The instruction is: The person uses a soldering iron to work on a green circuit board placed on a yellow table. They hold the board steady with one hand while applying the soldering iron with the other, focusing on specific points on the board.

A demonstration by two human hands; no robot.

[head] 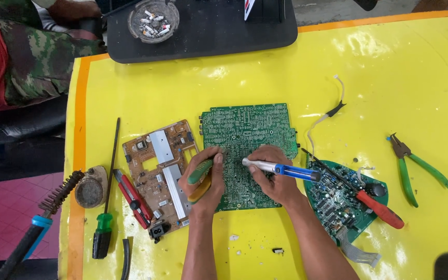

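One soldering iron (281, 168) tip-leftward, lengthwise horizontal

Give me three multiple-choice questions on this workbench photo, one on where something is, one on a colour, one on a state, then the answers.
1. Where do the green-handled pliers lie?
A. right of the boards
B. on the brown board
C. in the ashtray

2. What colour is the table cover?
A. white
B. yellow
C. grey

3. What is the right hand doing?
A. resting empty
B. holding a red knife
C. holding a blue and silver tool over the green board

Answers: 1 A, they sit alone at the far right. 2 B, glossy yellow shows around everything. 3 C, the fingers wrap the tool above the board, while the left hand grips a green and yellow handle.
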